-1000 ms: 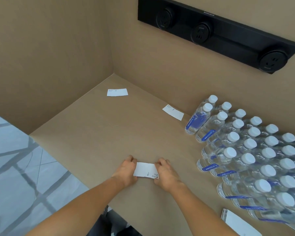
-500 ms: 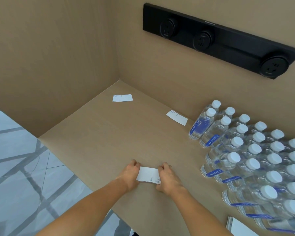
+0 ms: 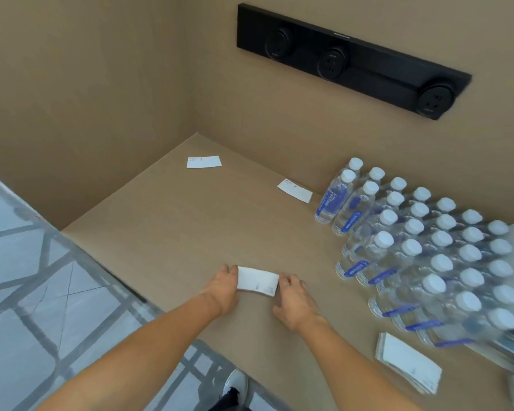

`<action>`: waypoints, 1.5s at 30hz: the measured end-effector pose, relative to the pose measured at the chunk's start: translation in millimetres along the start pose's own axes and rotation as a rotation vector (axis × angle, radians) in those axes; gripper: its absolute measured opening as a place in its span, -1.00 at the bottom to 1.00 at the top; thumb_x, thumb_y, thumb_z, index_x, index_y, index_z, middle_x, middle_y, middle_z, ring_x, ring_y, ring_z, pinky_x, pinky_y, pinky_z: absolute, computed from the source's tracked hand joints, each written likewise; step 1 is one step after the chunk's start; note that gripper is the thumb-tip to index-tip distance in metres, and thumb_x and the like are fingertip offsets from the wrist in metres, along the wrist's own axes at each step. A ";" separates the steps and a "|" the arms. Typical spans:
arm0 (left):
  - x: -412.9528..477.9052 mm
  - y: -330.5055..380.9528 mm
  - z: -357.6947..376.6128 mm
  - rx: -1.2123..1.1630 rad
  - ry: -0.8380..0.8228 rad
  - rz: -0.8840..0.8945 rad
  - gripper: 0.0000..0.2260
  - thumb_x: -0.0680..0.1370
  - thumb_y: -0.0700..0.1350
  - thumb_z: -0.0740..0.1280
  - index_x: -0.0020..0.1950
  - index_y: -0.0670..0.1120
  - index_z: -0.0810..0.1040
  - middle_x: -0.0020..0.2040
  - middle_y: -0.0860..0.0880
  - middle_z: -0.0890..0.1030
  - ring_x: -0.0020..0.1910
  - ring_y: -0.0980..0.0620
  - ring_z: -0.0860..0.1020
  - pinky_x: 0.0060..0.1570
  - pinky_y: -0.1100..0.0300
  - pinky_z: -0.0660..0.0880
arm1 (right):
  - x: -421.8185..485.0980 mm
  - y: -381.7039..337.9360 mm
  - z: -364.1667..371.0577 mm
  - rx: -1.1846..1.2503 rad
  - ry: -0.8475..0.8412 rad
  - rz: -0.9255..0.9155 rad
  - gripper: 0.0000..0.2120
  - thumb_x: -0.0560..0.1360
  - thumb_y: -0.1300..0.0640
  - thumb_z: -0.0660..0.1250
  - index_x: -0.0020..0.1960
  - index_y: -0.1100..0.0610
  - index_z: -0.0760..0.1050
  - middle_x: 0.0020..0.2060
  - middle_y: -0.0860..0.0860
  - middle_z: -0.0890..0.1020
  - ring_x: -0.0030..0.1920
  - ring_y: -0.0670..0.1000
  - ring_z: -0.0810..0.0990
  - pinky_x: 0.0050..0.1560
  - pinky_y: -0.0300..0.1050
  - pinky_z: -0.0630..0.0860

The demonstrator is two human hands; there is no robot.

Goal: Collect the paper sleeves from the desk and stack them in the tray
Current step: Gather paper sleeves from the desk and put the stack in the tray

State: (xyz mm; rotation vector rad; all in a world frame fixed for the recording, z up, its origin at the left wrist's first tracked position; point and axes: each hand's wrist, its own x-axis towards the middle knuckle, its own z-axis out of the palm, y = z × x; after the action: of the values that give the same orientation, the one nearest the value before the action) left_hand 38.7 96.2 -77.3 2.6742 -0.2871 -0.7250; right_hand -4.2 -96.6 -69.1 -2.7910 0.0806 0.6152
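Observation:
A white paper sleeve (image 3: 257,281) lies near the front edge of the brown desk (image 3: 166,232). My left hand (image 3: 223,287) grips its left end and my right hand (image 3: 293,301) grips its right end. Two more sleeves lie flat farther back: one (image 3: 204,161) near the corner, another (image 3: 294,190) by the back wall. A stack of sleeves (image 3: 407,361) rests at the front right. No tray is clearly visible.
Several rows of capped water bottles (image 3: 413,247) fill the right side of the desk. A black socket strip (image 3: 350,57) is fixed on the back wall. The tiled floor (image 3: 27,292) lies beyond the desk's left edge. My shoe (image 3: 235,384) shows below.
Both hands have stayed on the ends of the near sleeve. The camera has shifted, so more of the sleeve stack at the front right shows.

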 end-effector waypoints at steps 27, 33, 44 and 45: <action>-224.9 180.7 147.7 0.456 -0.181 0.155 -0.68 0.62 -0.05 0.17 0.32 -0.16 0.47 0.32 -0.21 0.50 0.29 -0.23 0.49 0.21 -0.04 0.48 | -306.6 139.7 66.6 0.115 -0.125 0.279 -0.71 0.51 0.10 0.22 0.16 0.17 0.55 0.19 0.19 0.57 0.18 0.21 0.57 0.15 -0.05 0.51; -227.1 212.1 153.4 0.471 -0.151 0.171 -0.68 0.63 -0.03 0.17 0.32 -0.15 0.46 0.33 -0.20 0.48 0.31 -0.23 0.48 0.24 -0.03 0.46 | -313.8 161.2 47.3 0.122 -0.079 0.275 -0.69 0.51 0.13 0.19 0.18 0.17 0.56 0.21 0.19 0.58 0.18 0.21 0.58 0.16 -0.05 0.52; -194.2 269.6 145.4 0.468 -0.121 0.241 -0.69 0.58 -0.06 0.18 0.27 -0.14 0.50 0.31 -0.22 0.48 0.28 -0.23 0.50 0.23 0.01 0.46 | -296.7 205.6 11.9 0.101 -0.026 0.302 -0.69 0.51 0.14 0.21 0.20 0.17 0.54 0.21 0.19 0.58 0.19 0.21 0.58 0.13 -0.05 0.51; -188.2 270.7 142.6 0.470 -0.125 0.244 -0.69 0.59 -0.06 0.18 0.26 -0.14 0.50 0.30 -0.22 0.48 0.27 -0.23 0.50 0.21 0.01 0.46 | -289.6 204.4 8.9 0.108 -0.025 0.302 -0.70 0.51 0.14 0.21 0.18 0.17 0.55 0.20 0.18 0.58 0.17 0.21 0.58 0.10 -0.06 0.51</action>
State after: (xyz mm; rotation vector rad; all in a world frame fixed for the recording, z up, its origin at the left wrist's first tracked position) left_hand -222.4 -139.1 -3.3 2.9458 -0.9002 -0.8305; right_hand -293.9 -291.8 -8.5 -2.6861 0.5224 0.6913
